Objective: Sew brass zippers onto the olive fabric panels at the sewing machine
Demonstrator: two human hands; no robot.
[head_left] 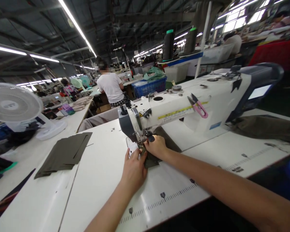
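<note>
1. To my left on the table lies a stack of dark cut fabric pieces (65, 153), flat and well apart from the machine.
2. Farther left stands a white desk fan (13, 104) on its round base.
3. A pink-handled thread snips (198, 105) rests on the arm of the machine in front of me.
4. Two big dark thread cones (168, 45) with green tops stand upright on a shelf behind.
5. A blue plastic crate (149, 86) sits beyond the machine, with green stuff piled in it.
6. A co-worker in a white shirt (111, 86) sits with their back to me at the next table.
7. Olive cloth (263, 127) lies heaped at my far right.
</note>
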